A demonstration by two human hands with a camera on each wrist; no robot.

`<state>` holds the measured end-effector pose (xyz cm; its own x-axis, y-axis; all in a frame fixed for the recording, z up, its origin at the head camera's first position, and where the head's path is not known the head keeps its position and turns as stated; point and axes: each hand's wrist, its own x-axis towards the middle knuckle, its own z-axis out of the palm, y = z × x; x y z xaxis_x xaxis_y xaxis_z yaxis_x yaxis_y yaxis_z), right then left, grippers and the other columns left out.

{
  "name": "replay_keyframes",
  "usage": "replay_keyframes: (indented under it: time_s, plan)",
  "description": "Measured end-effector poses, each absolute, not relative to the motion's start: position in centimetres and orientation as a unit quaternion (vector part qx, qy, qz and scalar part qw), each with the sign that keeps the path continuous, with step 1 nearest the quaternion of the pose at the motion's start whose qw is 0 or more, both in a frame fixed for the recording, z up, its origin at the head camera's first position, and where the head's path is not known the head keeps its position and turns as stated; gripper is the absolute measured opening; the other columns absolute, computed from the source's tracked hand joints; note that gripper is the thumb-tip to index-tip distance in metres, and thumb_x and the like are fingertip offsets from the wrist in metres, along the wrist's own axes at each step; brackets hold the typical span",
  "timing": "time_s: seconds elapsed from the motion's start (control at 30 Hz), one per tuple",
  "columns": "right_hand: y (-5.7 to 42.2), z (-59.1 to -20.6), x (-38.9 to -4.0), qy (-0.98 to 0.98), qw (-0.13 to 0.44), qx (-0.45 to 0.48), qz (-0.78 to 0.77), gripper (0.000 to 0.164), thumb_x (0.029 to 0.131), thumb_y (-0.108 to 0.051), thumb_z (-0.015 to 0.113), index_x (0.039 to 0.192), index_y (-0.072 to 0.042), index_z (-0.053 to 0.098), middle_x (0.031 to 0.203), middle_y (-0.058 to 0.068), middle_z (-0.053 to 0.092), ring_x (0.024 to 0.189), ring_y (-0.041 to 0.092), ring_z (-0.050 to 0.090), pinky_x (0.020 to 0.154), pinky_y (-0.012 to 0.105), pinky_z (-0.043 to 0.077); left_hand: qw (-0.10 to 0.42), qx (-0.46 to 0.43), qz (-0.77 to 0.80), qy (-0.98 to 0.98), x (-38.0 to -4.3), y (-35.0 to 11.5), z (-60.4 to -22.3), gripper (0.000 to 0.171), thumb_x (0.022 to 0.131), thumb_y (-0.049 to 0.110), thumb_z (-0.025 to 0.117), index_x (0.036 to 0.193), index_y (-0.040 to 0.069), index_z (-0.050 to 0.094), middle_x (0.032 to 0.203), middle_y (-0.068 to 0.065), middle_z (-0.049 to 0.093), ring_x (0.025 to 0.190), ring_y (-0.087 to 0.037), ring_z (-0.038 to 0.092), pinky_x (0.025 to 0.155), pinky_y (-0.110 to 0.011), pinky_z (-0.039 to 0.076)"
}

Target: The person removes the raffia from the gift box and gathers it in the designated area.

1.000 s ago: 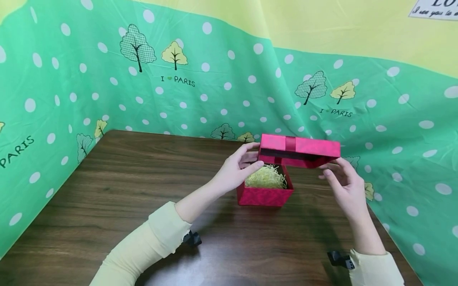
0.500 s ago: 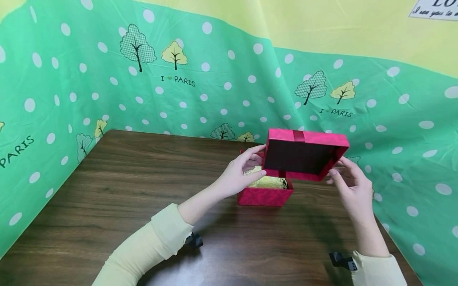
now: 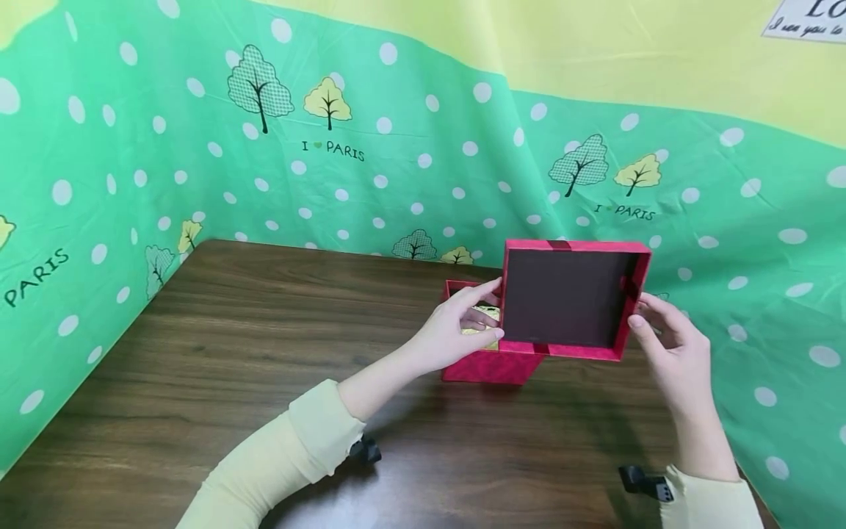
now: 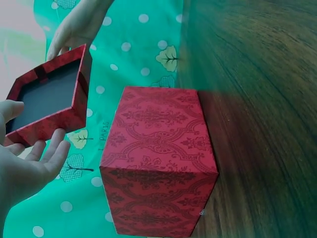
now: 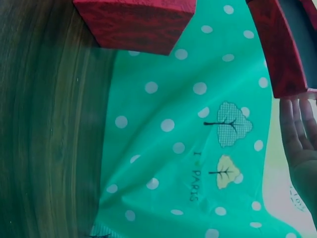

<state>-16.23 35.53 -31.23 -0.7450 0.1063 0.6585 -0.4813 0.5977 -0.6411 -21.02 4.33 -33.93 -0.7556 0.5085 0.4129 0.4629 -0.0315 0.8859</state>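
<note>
Between my two hands is a red patterned box lid, tipped up so that its black inside faces me. My left hand grips its left side, thumb at the near edge and fingers behind. At the opposite side my right hand pinches the lid's wall. Behind and below the lid stands the red gift box, upright on the table, its top uncovered. Yellow shredded paper shows in it past my left fingers. The left wrist view shows the box's patterned outer walls and the lid raised beside it.
The dark wood table runs up to a green dotted cloth at the back and both sides. Black cameras hang at each wrist, one by the left cuff and another by the right cuff.
The lid has tilted up from nearly level until its black inside faces me, and has shifted right. Both hands moved right with it. The box has stayed in place.
</note>
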Motion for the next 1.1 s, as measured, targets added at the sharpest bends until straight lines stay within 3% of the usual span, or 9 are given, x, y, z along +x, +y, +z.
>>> replay_keyframes:
  time_s: [0.3,0.5,0.63,0.87,1.1]
  plan:
    - [36.6,-31.2,-16.1,-0.811,0.327,0.125,0.469,0.043,0.081,0.016,0.061,0.123,0.009,0.057,0.104,-0.012,0.067,0.089,0.002,0.062,0.077,0.008,0.047,0.042,0.343,0.620,0.705,-20.7,4.8,-34.4,0.070,0.085,0.014,0.070,0.146,0.019,0.036,0.127,-0.007,0.053,0.095,-0.008,0.066,0.085,-0.021,0.051]
    - [37.1,-30.9,-15.5,-0.842,0.300,0.085,0.440,0.050,0.082,0.013,0.062,0.129,0.001,0.056,0.110,-0.015,0.064,0.090,0.001,0.062,0.077,0.007,0.047,0.053,0.341,0.627,0.699,-20.4,5.2,-34.7,0.068,0.084,0.015,0.071,0.144,0.024,0.040,0.134,-0.001,0.052,0.095,-0.007,0.066,0.084,-0.021,0.051]
    - [37.7,-30.8,-15.4,-0.840,0.283,0.103,0.452,0.052,0.081,0.014,0.061,0.131,0.001,0.053,0.112,-0.011,0.063,0.087,0.001,0.062,0.076,0.008,0.048,0.064,0.338,0.623,0.702,-20.0,5.4,-34.4,0.068,0.085,0.011,0.069,0.144,0.023,0.039,0.136,-0.002,0.051,0.100,-0.014,0.066,0.086,-0.023,0.051]
    - [39.0,-31.1,-15.7,-0.782,0.236,0.185,0.546,0.054,0.081,0.022,0.055,0.132,0.009,0.047,0.118,0.000,0.060,0.088,0.004,0.065,0.072,0.011,0.051,0.083,0.345,0.625,0.695,-18.6,5.3,-32.4,0.066,0.085,0.002,0.066,0.144,0.007,0.038,0.137,-0.015,0.049,0.106,-0.032,0.063,0.087,-0.028,0.052]
    - [40.1,-31.2,-15.4,-0.810,0.229,0.174,0.511,0.052,0.082,0.020,0.056,0.132,0.007,0.049,0.123,-0.004,0.059,0.087,0.000,0.065,0.068,0.010,0.051,0.121,0.330,0.634,0.689,-19.4,6.7,-34.1,0.069,0.085,0.009,0.069,0.145,0.021,0.038,0.136,-0.004,0.051,0.101,-0.013,0.065,0.084,-0.019,0.051]
